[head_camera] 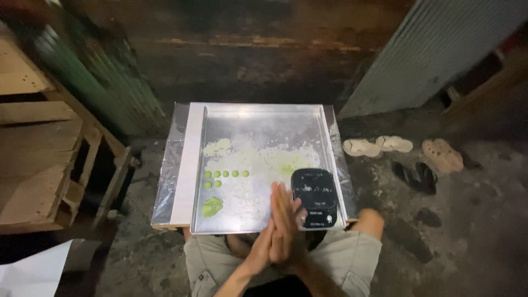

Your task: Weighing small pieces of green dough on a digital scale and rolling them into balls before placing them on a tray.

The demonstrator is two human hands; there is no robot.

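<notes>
The left hand (pixel 272 234) and right hand (pixel 291 234) are pressed flat together, palm to palm, holding nothing. Just beyond them, at one o'clock, a black phone (pixel 314 198) lies on the metal tray (pixel 258 118). Small green balls (pixel 226 174) sit farther off at eleven o'clock.

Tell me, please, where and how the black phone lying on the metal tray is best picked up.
Probably by its two long edges, near the middle. The black phone lies flat, screen up, on the metal tray near its right rim, beside the pressed-together hands, so coming from above suits best.
</notes>
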